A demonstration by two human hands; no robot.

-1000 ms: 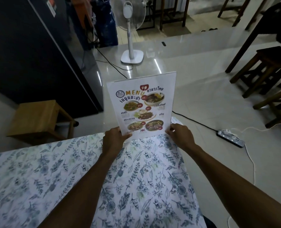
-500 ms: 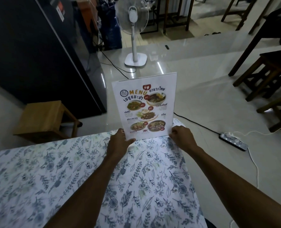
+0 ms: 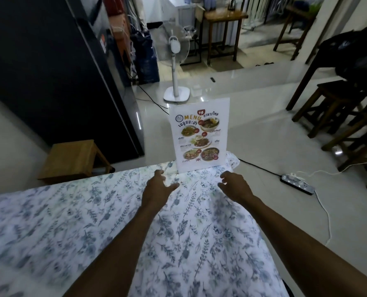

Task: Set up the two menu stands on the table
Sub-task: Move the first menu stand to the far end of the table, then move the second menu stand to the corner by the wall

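A menu stand [image 3: 200, 135] with a white sheet printed with food photos and the word MENU stands upright at the far right corner of the table [image 3: 75, 221], which wears a white cloth with blue leaf print. My left hand [image 3: 156, 187] hovers just in front of the stand's lower left, fingers spread and holding nothing. My right hand [image 3: 235, 185] is a little in front of its lower right, also open and apart from it. Only one menu stand is in view.
A low wooden stool [image 3: 73, 159] stands on the floor beyond the table's far edge, beside a black fridge [image 3: 56, 71]. A white pedestal fan [image 3: 176, 67] stands behind the menu. A power strip [image 3: 297, 186] and cables lie right. Dark wooden stools [image 3: 337, 106] stand far right.
Both hands have let go of the menu stand's bottom corners and drawn back toward me. The stand now stands by itself. My view has tilted up.
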